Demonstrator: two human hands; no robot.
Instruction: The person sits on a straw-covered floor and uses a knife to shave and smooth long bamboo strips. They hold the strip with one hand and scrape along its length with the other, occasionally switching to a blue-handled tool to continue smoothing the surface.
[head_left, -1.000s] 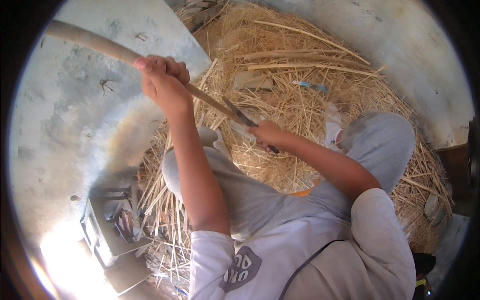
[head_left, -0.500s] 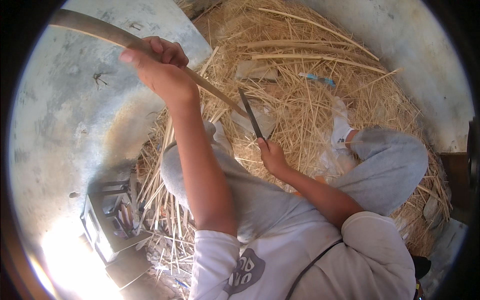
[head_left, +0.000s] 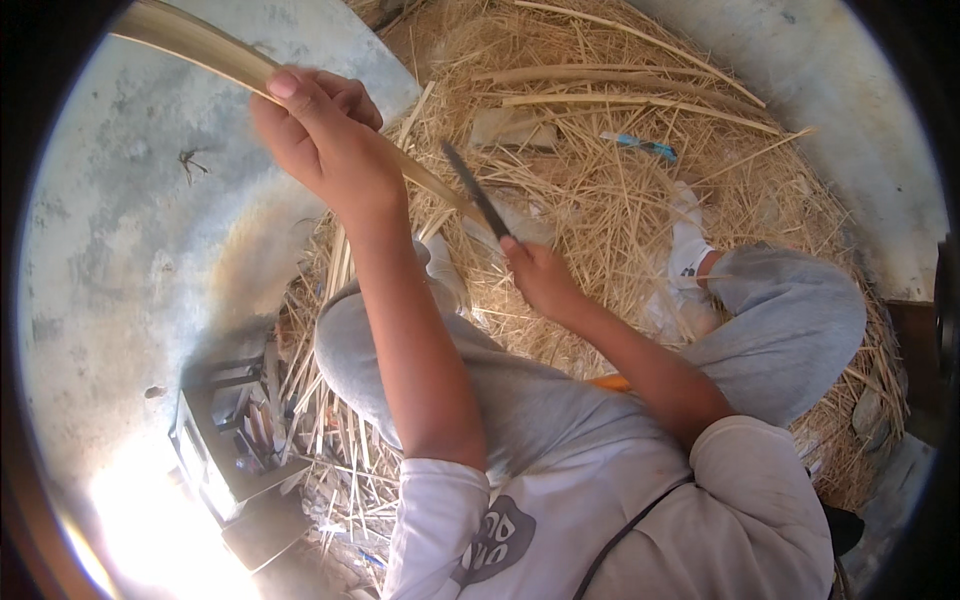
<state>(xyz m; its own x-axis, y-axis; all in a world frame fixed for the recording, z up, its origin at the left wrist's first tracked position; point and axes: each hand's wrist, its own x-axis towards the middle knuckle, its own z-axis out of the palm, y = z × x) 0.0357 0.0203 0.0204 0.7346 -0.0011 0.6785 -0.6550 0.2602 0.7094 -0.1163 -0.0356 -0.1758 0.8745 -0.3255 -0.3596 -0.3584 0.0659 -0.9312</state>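
Note:
In my raised left hand [head_left: 338, 150] is a long, curved bamboo strip [head_left: 195, 45], the fingers wrapped round it and the thumb on top. One end leaves the view at the upper left; the other slopes down past my wrist to a dark-bladed knife [head_left: 468, 180]. My right hand [head_left: 542, 280] grips the knife low, its blade slanting up and to the left across the strip's lower part. Whether the edge touches the strip I cannot tell. The knife's handle is hidden in my fist.
Shavings and thin strips [head_left: 600, 210] cover the floor round my folded legs. Several longer strips [head_left: 640, 100] lie at the far side, near a flat block [head_left: 512, 130] and a blue object [head_left: 640, 146]. A small open wooden frame [head_left: 235, 440] stands at the left by the wall.
My right hand and the knife have moved up and to the left along the strip. The strip has turned in my left hand, so a paler face shows.

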